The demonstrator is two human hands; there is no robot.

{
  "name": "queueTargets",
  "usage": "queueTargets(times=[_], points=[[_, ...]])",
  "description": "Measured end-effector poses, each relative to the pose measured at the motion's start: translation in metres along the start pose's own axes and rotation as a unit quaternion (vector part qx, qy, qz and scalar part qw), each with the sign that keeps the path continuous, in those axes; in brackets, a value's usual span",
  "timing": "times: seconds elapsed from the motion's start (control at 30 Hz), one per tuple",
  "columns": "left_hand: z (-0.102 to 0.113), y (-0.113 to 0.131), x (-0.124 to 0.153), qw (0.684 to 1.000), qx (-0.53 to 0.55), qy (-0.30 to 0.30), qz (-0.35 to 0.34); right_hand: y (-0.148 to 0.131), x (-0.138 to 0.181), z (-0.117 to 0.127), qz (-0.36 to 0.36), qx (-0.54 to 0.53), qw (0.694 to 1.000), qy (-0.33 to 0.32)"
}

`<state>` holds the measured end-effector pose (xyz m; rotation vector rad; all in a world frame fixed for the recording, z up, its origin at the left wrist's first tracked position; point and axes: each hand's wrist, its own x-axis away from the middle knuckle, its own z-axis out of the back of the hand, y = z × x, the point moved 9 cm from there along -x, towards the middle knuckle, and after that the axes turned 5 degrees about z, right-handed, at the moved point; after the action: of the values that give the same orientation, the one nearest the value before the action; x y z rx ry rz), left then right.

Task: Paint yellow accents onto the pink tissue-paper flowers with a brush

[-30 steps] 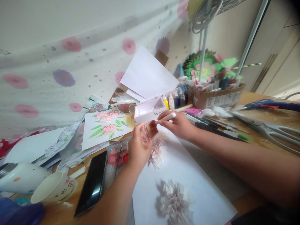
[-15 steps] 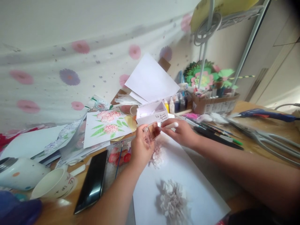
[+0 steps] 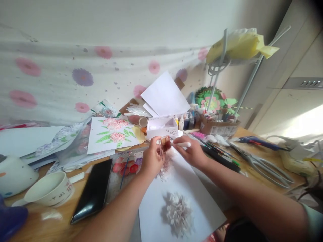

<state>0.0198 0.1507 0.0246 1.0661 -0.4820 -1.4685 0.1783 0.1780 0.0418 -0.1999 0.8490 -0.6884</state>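
One color case (image 3: 166,143): left hand (image 3: 152,162) holds it
White brush (image 3: 184,144): right hand (image 3: 193,153) grips it
Far paper flower (image 3: 165,171): partly pink
Near paper flower (image 3: 179,213): no pink yet

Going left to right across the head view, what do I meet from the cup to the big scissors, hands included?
Cup → phone → thin blue brush → left hand → small palette → right hand → big scissors.
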Motion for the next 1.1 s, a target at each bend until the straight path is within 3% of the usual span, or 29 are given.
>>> queueTargets(times=[0.4, 0.77, 1.1], points=[[-0.005, 0.008, 0.004, 0.999, 0.004, -0.037, 0.007, -0.005, 0.011, 0.010, -0.006, 0.052, 0.998, 0.018], [-0.004, 0.005, 0.004, 0.999, 0.013, -0.039, -0.008, -0.023, 0.018, 0.000, 0.025, 0.064, 0.997, 0.031], [-0.007, 0.003, 0.004, 0.999, 0.009, -0.043, 0.002, -0.017, 0.010, 0.006, 0.019, 0.078, 0.996, 0.044]])
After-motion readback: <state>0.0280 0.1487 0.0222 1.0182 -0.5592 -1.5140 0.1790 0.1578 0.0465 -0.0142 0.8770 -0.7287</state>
